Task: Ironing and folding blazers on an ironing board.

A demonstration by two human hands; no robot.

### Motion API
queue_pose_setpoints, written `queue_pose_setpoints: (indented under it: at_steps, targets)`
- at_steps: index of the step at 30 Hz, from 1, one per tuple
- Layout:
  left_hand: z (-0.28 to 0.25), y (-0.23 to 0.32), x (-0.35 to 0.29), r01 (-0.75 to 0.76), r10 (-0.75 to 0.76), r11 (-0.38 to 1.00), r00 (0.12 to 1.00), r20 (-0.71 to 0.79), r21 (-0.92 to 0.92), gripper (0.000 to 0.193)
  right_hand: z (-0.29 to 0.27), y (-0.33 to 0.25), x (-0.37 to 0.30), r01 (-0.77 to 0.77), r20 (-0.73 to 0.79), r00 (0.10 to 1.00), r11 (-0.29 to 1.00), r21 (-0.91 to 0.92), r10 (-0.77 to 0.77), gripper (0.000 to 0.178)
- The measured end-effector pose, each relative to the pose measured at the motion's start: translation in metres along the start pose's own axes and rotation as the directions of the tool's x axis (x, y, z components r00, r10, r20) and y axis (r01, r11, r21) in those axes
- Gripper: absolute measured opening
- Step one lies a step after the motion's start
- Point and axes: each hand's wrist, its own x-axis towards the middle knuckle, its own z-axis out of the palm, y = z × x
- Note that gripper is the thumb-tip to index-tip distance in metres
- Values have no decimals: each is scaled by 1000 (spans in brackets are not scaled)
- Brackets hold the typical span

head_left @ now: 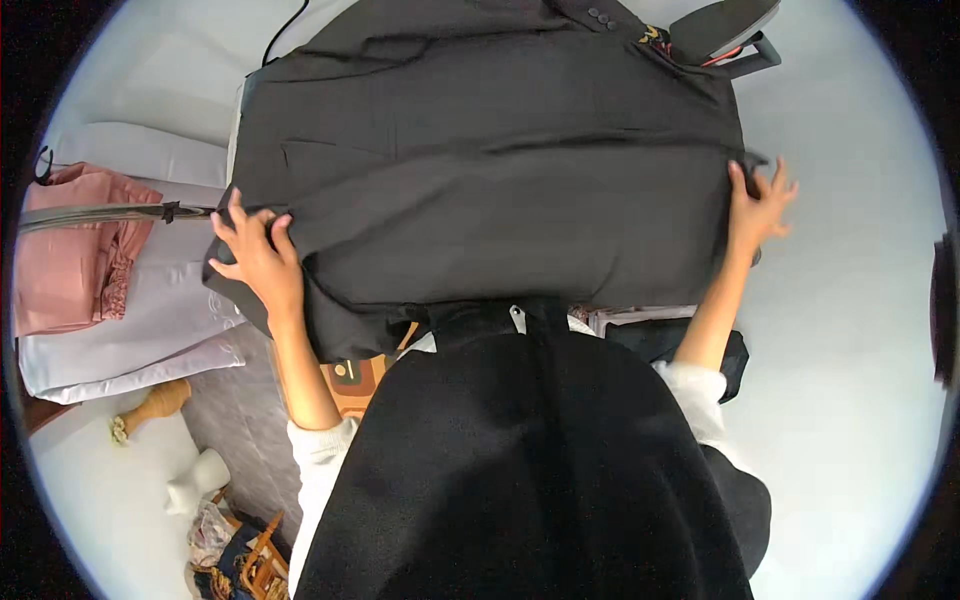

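A dark grey jacket (500, 220) lies spread across the surface in front of me, with a row of small buttons near its top and a long crease running across it. My left hand (258, 250) is at the jacket's left side, thumb and forefinger pinching the cloth while the other fingers fan out. At the opposite side my right hand (760, 208) pinches the jacket's right edge, its remaining fingers spread past the cloth. Between the hands the near edge hangs close to my black clothing. The jacket hides most of what is under it.
A clothes iron (722, 32) rests at the far right, beside the jacket. To the left, a folded pink garment (75, 250) lies on pale grey cloth (180, 300), crossed by a grey strap (95, 214). A wooden vase-like object (160, 400) and a filled basket (262, 560) stand lower left.
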Motion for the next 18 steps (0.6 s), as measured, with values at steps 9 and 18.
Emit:
queue_pose_setpoints:
  at_steps: [9, 18]
  targets:
    - [30, -15, 117, -220, 255, 964, 923, -288, 150, 17, 69, -79, 103, 272, -363, 891, 961, -51, -272, 30]
    - [81, -35, 142, -192, 183, 954, 981, 57, 231, 39, 109, -89, 90, 415, -268, 869, 908, -62, -416, 36]
